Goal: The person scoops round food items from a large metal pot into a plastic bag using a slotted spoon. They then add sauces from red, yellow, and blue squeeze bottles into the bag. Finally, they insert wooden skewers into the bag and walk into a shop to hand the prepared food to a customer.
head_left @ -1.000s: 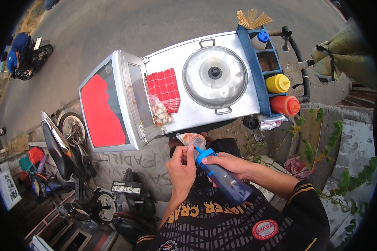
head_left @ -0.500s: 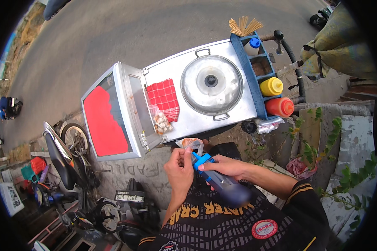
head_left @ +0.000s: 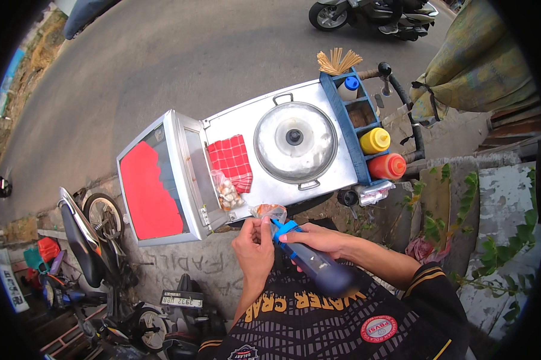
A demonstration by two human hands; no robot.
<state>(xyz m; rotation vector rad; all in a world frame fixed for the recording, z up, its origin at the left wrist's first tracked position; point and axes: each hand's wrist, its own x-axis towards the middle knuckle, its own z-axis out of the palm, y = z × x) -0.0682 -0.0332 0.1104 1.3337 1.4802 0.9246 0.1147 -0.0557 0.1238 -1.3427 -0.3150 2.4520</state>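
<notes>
My left hand pinches the edge of a small clear plastic bag with orange-red food in it. Wrapped round a squeeze bottle is my right hand. The bottle has a blue cap and dark contents, and it lies tilted with its nozzle at the bag's mouth, beside my left fingers. Just beyond the bag, a knotted clear bag of pale round pieces rests on the metal cart top, partly over a red checked cloth.
A lidded steel pot stands on the cart, left of a blue wooden rack with yellow and red sauce bottles and skewers. A glass case is at left. Motorcycles stand lower left; another is on the road.
A motorcycle with a rider has come into view at the upper right. The cart sits slightly lower and further left in the picture. Both hands keep their hold on bag and bottle.
</notes>
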